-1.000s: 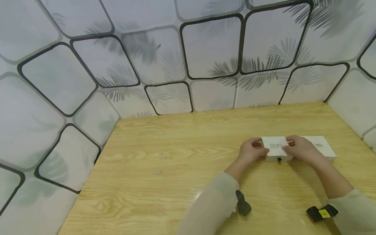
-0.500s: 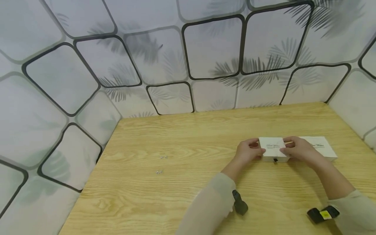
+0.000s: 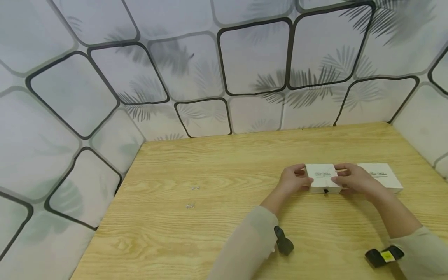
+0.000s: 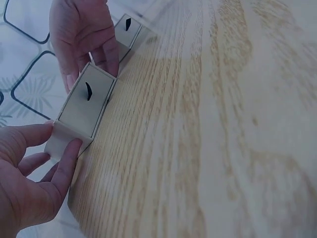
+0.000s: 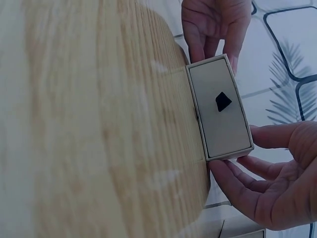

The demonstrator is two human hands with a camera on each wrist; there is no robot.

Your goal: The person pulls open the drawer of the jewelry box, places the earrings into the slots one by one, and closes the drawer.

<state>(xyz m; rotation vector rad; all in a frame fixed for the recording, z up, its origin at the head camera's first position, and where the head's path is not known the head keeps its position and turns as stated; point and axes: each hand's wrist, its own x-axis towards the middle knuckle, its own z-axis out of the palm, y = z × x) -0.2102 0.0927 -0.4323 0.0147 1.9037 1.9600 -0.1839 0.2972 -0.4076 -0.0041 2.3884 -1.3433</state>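
Note:
A small white drawer-style gift box (image 3: pixel 322 177) with dark script on its lid sits on the wooden table, held between both hands. Its front, with a black pull tab (image 5: pixel 223 101), faces the person, and the drawer face lies flush in the sleeve. My left hand (image 3: pixel 292 180) grips the left end, thumb and fingers at the edges, as the left wrist view shows of that hand (image 4: pixel 37 173). At the opposite end, my right hand (image 3: pixel 357 179) grips the box likewise; in the right wrist view its fingers (image 5: pixel 237 186) curl against the end wall.
A second white box (image 3: pixel 383 177) with similar script stands right of the held one, partly behind the right hand; its black tab (image 4: pixel 128 24) shows in the left wrist view. Two small clusters of shiny bits, one farther (image 3: pixel 195 188) and one nearer (image 3: pixel 190 205), lie left. Patterned walls border the table.
Both hands have slid the held box a little to the left, widening the gap to the second box. The small shiny bits stay where they were.

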